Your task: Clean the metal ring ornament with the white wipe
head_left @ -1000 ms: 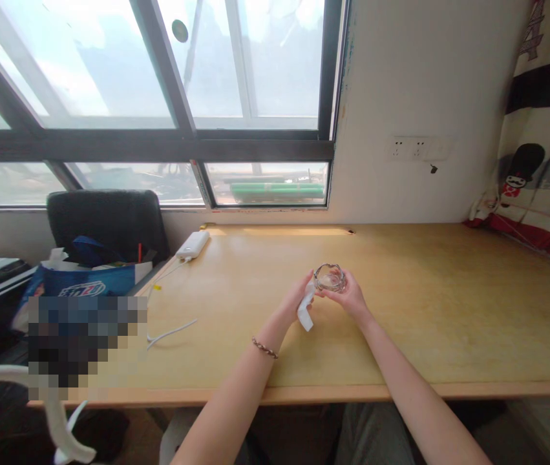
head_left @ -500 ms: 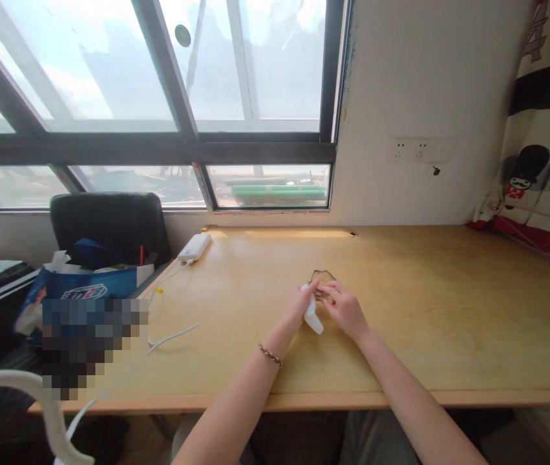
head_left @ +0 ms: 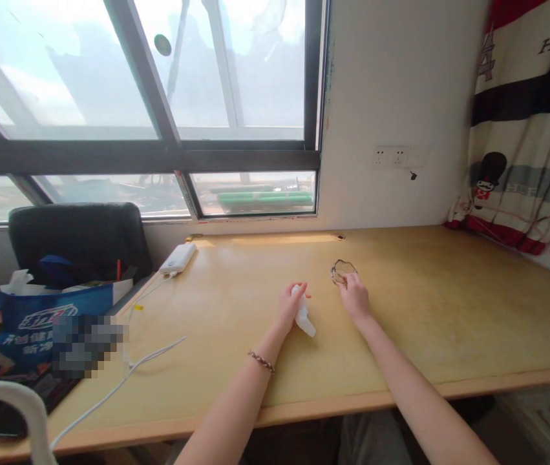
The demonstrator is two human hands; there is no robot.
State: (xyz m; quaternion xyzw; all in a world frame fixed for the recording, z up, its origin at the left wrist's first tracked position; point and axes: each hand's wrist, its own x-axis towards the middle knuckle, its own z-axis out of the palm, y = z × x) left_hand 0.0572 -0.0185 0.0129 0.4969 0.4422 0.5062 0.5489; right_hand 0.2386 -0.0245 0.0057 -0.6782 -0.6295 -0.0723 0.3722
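Observation:
My left hand point(head_left: 290, 307) is closed round a crumpled white tissue point(head_left: 306, 323), whose lower end hangs out below the palm. To its right, my right hand point(head_left: 355, 297) pinches a pair of thin dark-framed eyeglasses point(head_left: 343, 265). The glasses stick out beyond the fingertips, low over the wooden table or touching it; I cannot tell which. Part of their frame is hidden by the fingers. A gap of bare tabletop separates the two hands. On my left wrist is a braided bracelet point(head_left: 261, 361).
A white power bank point(head_left: 178, 258) lies at the back left of the wooden table point(head_left: 449, 310), with a white cable point(head_left: 153, 355) trailing from it. Left of the table stand a dark chair point(head_left: 78, 236) and a blue bag point(head_left: 56, 323). A curtain point(head_left: 521, 148) hangs at the right.
My hands have moved apart. The right one has carried the eyeglasses away to the right, while the left keeps the tissue. The camera view has turned slightly to the right.

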